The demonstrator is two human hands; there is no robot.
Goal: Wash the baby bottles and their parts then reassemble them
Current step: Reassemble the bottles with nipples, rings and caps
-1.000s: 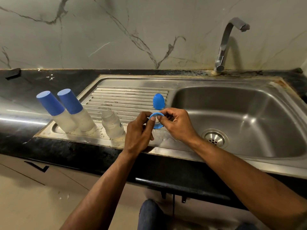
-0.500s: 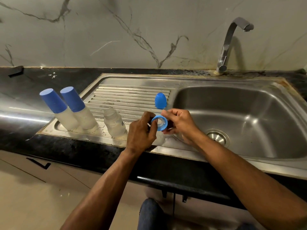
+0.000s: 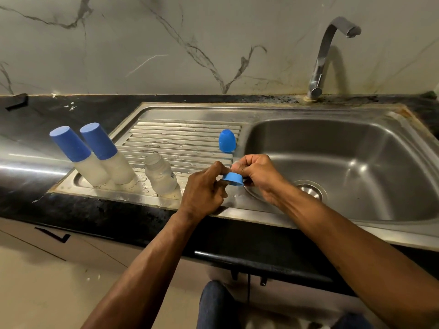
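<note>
Left hand [image 3: 202, 186]: fingers curled, pinching the left edge of the blue ring [image 3: 233, 179].
Right hand [image 3: 255, 175]: fingers curled too, gripping the ring's right side, thumb up on top.
Ring: held between both hands, above the near rim of the sink [image 3: 261, 211], where drainboard meets basin. Its wide face tilts toward the left hand.
Open bottle [image 3: 160, 174]: clear, no top on it, standing on the near drainboard just left of the left hand, mouth up.
Capped bottles [image 3: 104, 157]: two of them, blue caps on, side by side at the near-left corner of the drainboard, touching or nearly so, well left of the hands.
Loose cap [image 3: 227, 140]: blue dome, sitting alone on the ribbed drainboard [image 3: 180, 138] beyond the hands, right beside the basin edge.
Basin [image 3: 351, 167]: steel, to the right, drain [image 3: 310, 189] showing just past the right wrist.
Tap [image 3: 325, 55]: at the far edge, spout curving right over the basin.
Table [image 3: 71, 210]: dark stone round the sink, water drops on the near drainboard.
</note>
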